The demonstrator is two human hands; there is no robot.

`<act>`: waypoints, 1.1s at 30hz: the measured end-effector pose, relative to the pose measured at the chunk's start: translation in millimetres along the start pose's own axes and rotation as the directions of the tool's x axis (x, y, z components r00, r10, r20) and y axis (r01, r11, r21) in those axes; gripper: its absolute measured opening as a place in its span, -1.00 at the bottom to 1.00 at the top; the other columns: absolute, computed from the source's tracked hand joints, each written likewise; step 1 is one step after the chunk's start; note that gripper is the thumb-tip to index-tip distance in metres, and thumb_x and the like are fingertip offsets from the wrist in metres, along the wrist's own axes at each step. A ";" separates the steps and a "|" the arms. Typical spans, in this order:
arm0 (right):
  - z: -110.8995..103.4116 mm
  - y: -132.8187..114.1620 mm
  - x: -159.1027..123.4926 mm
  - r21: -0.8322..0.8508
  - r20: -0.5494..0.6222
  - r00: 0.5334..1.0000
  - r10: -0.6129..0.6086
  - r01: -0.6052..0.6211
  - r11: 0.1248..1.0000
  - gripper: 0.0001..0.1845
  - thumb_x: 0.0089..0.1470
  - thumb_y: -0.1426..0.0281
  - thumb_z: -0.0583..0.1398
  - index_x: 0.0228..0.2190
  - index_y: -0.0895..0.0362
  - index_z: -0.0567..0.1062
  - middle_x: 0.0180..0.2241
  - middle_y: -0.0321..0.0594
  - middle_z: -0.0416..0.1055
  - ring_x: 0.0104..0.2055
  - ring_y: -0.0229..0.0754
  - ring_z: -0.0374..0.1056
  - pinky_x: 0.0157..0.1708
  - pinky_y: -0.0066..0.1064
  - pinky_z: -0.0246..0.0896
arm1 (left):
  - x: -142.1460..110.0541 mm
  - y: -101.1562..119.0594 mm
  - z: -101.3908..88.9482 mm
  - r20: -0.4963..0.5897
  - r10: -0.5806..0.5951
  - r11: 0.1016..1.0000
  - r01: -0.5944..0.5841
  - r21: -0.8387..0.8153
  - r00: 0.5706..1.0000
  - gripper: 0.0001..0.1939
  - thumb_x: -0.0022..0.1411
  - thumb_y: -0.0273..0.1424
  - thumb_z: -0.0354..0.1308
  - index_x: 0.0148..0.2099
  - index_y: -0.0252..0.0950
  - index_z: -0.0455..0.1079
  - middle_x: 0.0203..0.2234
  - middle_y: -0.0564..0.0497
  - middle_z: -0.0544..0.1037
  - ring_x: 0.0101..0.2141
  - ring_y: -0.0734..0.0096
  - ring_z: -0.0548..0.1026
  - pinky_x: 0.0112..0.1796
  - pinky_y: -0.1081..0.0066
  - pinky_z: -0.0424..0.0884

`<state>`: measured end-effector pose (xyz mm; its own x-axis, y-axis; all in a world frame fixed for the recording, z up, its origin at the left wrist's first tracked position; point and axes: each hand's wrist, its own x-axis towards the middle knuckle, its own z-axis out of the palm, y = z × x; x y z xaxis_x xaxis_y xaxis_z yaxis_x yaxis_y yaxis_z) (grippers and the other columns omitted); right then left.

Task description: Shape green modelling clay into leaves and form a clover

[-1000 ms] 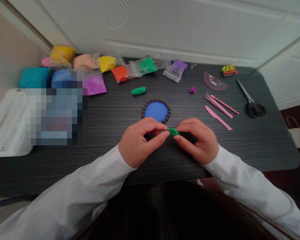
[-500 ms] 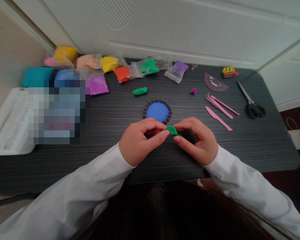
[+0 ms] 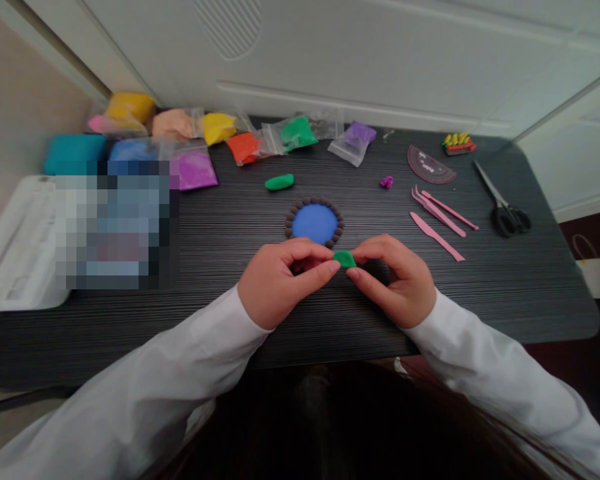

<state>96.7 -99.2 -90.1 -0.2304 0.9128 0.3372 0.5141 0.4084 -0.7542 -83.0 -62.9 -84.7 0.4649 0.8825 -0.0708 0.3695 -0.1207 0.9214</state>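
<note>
Left hand (image 3: 283, 283): pinching one end of the green piece (image 3: 344, 259)
Right hand (image 3: 399, 281): pinching the opposite end
Green piece: directly between the two hands
Blue disc (image 3: 314, 225): ringed with brown balls (image 3: 314, 200), lying on the worktop (image 3: 215, 247) just beyond the left hand
Pink knife (image 3: 436, 237): beyond the right hand, off to its right
Green roll (image 3: 279, 182): straight beyond the left hand, past the blue disc
Purple bag (image 3: 356, 142): farther still, straight ahead of the hands

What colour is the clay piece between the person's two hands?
The clay piece is green; it shows best in the head view.
</note>
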 end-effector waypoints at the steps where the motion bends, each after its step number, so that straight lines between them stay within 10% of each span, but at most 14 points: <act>1: 0.3 0.0 -0.1 -0.003 -0.002 1.000 -0.001 0.001 1.000 -0.82 -0.10 0.43 0.18 -0.34 0.15 0.40 -0.39 -0.23 0.38 -0.31 -0.27 0.28 -0.28 -0.37 0.19 | 0.1 0.2 0.2 0.003 0.002 1.000 -0.002 0.011 1.000 -0.79 0.03 -0.27 0.10 -0.35 -0.30 0.44 -0.47 0.05 0.46 -0.44 0.47 0.38 -0.42 0.49 0.25; 33: 0.5 -0.9 -0.6 -0.051 0.036 0.999 -0.028 0.030 0.998 -0.82 -0.08 0.42 0.16 -0.33 0.14 0.40 -0.38 -0.20 0.38 -0.29 -0.23 0.29 -0.25 -0.31 0.22 | -1.2 2.1 1.2 0.007 0.024 1.000 -0.024 0.008 1.000 -0.82 0.06 -0.30 0.07 -0.37 -0.31 0.40 -0.51 0.05 0.43 -0.48 0.51 0.34 -0.45 0.48 0.23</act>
<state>95.9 -100.1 -89.9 -0.2740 0.9004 0.3378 0.5483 0.4349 -0.7143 -81.8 -64.7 -83.1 0.4789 0.8763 -0.0516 0.3649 -0.1453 0.9196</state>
